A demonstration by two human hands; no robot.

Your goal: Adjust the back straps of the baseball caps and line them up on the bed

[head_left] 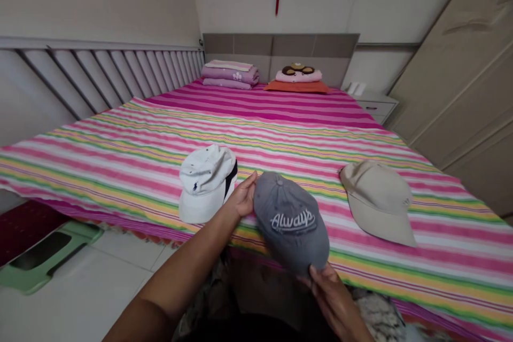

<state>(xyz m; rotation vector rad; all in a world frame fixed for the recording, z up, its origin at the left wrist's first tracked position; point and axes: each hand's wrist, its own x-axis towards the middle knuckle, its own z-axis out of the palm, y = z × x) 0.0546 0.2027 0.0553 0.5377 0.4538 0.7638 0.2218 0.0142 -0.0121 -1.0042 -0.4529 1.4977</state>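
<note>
A grey baseball cap (286, 197) with white "Always" lettering is held over the near edge of the bed, its brim pointing toward me. My left hand (243, 196) grips the cap's far left side, its fingers partly hidden behind the crown. At the brim, my right hand (331, 291) pinches the edge with the thumb on top. To the left lies a white cap (206, 181) with a small dark logo and a black strip on its side. A beige cap (379, 197) rests on the striped sheet to the right.
The striped sheet (160, 133) covers the bed. Folded purple bedding (230, 75) and an orange and pink pile (296, 85) sit by the headboard (316, 45). A white rail (100, 72) runs along the left. A green stool (64, 256) stands on the floor; a nightstand (374, 104) is at back right.
</note>
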